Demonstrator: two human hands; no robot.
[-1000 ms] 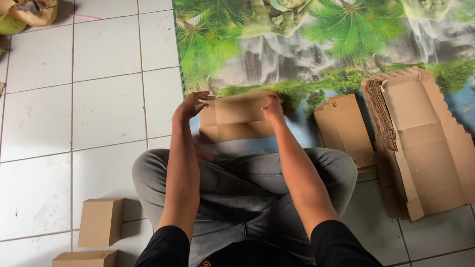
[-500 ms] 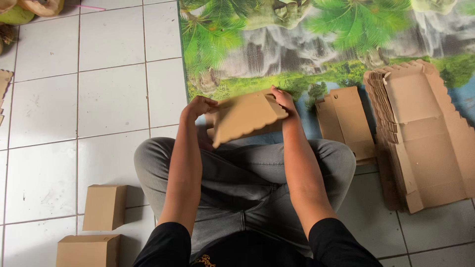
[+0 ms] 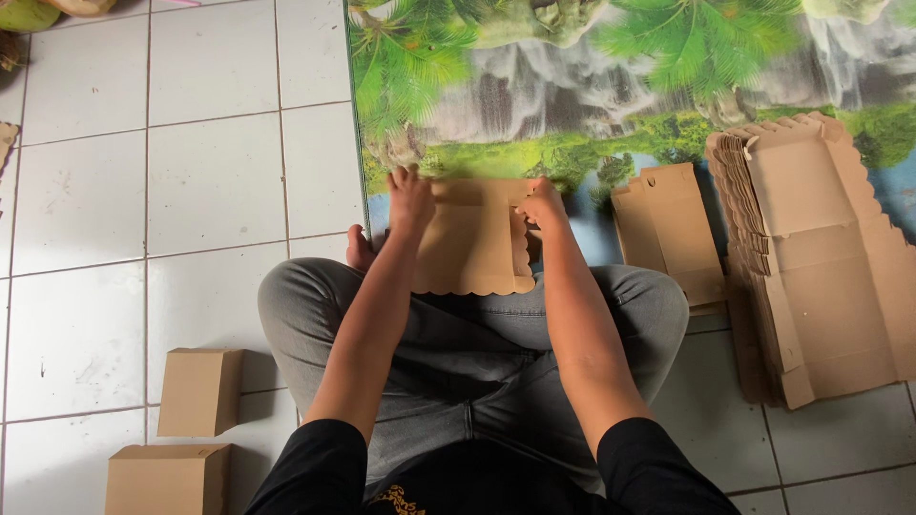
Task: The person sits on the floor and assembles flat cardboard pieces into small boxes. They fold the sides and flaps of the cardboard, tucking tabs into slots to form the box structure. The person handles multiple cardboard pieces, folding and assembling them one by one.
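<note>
Since half a second ago I see the cardboard blank (image 3: 474, 238) has swung from a tilted, half-raised pose to lying flatter and squarer in front of me, its scalloped edge now toward my lap, and both hands have shifted up to its far corners. My left hand (image 3: 410, 198) grips the blank's upper left corner, fingers curled over the edge; my right hand (image 3: 543, 205) pinches the upper right side, where a narrow scalloped flap stands folded up under the fingers. The blank sits over my crossed legs in grey trousers (image 3: 477, 362), its far end reaching the edge of the printed mat (image 3: 592, 86) with palms and a waterfall. To my right, on the mat's near edge, a small pile of flat blanks (image 3: 673, 234) lies just beside my knee, and beyond it a big stack of unfolded blanks (image 3: 816, 257) spreads across mat and white floor tiles (image 3: 143, 191). To my left, two finished brown boxes (image 3: 198, 391) (image 3: 170, 479) stand on the tiles, well apart from the hands.
</note>
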